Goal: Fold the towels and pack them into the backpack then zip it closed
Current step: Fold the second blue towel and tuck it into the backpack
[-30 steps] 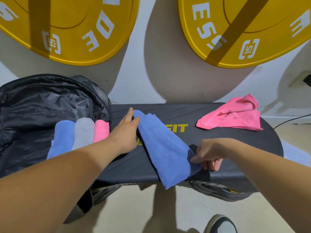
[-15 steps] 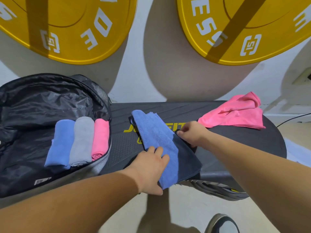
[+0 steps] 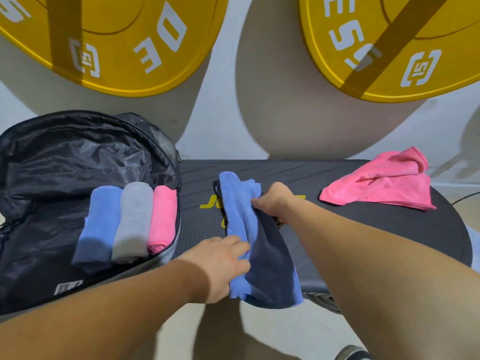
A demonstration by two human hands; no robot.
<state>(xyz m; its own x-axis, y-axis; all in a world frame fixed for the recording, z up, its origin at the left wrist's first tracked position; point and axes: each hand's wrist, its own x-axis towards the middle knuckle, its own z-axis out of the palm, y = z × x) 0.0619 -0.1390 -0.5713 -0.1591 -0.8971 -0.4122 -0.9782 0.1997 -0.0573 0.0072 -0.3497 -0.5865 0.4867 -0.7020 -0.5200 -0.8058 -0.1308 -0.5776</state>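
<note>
A blue towel (image 3: 240,216) lies lengthwise on the black platform (image 3: 363,235), its near end hanging over the front edge. My left hand (image 3: 220,266) grips the towel's near left side, and the cloth bunches at the fingers. My right hand (image 3: 275,200) pinches the towel's right edge near its far end and holds it over the middle. The black backpack (image 3: 52,162) lies open at the left. Inside it sit three folded towels side by side: blue (image 3: 96,227), grey (image 3: 132,219), pink (image 3: 162,216). A loose pink towel (image 3: 376,185) lies crumpled at the platform's far right.
Two yellow weight plates (image 3: 117,42) (image 3: 389,48) lean on the wall behind. A shoe (image 3: 353,353) shows on the floor at the bottom right. A dark cable (image 3: 465,197) runs off past the platform's right end.
My right hand carried the towel's right edge from the near end up and over toward the left. My left hand came from the far end to the near end and now grips there.
</note>
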